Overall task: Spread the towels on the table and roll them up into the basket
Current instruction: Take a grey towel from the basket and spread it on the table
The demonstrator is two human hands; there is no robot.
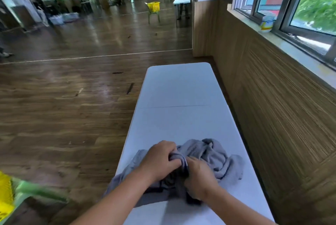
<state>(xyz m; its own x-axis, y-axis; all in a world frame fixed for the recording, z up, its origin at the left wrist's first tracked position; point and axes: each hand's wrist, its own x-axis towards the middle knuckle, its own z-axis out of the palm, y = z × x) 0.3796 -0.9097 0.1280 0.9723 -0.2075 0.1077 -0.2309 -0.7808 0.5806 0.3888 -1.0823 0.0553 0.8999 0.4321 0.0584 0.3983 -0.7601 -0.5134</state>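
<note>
No legible writing anywhere. Yellow basket (5,195) at 8 o'clock, on a green chair (36,191); contents not visible. Left hand (160,159) grip clenched on a bunched fold of grey towel (216,159). Right hand (200,179) grip clenched on the same towel. Towel crumpled, dark-edged, on near end of white worktop (181,93), at 6 o'clock.

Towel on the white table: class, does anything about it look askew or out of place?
Yes. The grey towel is bunched in a crumpled heap at the table's near end, not spread flat. Both hands, left and right, grip its folds.
</note>
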